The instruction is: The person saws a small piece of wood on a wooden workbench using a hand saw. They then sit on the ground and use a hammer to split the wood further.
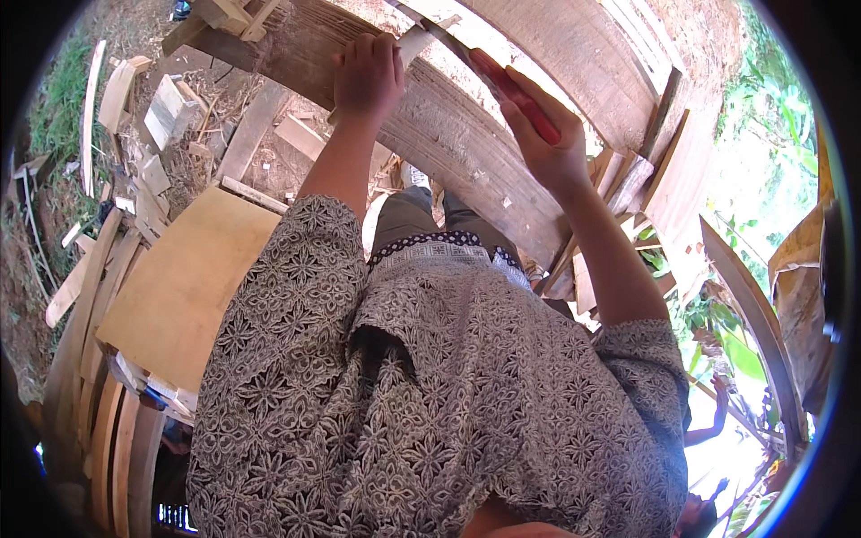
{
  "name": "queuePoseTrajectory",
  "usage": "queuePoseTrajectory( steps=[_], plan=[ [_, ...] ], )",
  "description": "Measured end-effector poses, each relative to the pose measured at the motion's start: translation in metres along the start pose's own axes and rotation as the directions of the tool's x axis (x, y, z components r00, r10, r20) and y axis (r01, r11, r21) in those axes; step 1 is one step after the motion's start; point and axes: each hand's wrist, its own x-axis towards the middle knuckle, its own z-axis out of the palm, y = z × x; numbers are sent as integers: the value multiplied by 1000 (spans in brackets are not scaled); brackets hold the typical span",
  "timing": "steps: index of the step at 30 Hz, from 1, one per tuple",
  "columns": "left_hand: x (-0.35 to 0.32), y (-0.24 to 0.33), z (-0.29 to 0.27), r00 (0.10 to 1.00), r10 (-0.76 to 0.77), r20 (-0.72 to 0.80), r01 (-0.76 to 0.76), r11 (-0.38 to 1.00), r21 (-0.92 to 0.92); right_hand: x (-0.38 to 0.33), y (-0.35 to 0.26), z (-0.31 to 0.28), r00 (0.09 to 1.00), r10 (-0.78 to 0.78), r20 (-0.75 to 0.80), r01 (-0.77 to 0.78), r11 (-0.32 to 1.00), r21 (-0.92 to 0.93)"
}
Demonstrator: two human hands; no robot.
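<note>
Loose offcuts (pixel 169 112) left of the left fingers (pixel 384 56); beneath these, a plank surface (pixel 466 148). Clamped in them, a pale wood strip (pixel 417 43); crossing it, a red-handled blade (pixel 453 43), long axis slanting up-left from gripping right fingers (pixel 544 97).

My left hand (pixel 369 79) grips a pale strip of wood (pixel 414 43) over the desk (pixel 484 161), a long, thick plank. In my right hand (pixel 556 154) I hold a red-handled tool (pixel 541 124), its narrow dark blade (pixel 456 45) crossing near the strip's far end. Offcuts (pixel 169 112) lie scattered on the ground to my left, beyond a broad tan board (pixel 188 287). My patterned shirt (pixel 430 359) fills the lower middle; another person's arm (pixel 715 417) shows at the right.
</note>
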Motion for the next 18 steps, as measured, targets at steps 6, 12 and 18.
queuePoseTrajectory(
  steps=[6, 12, 18],
  plan=[
    [3, 1, -4, 998, 41, -41, -38, 996, 87, -56, 102, 6, 901, 406, 154, -417, 908, 44],
    [-1, -5, 8, 998, 17, -61, -14, 998, 58, -49, 52, -23, 921, 369, 127, -376, 926, 32],
    [-1, -4, 1, 999, 41, 2, -41, 998, 37, -38, -42, -83, 977, 155, 145, -147, 987, -64]
  ],
)
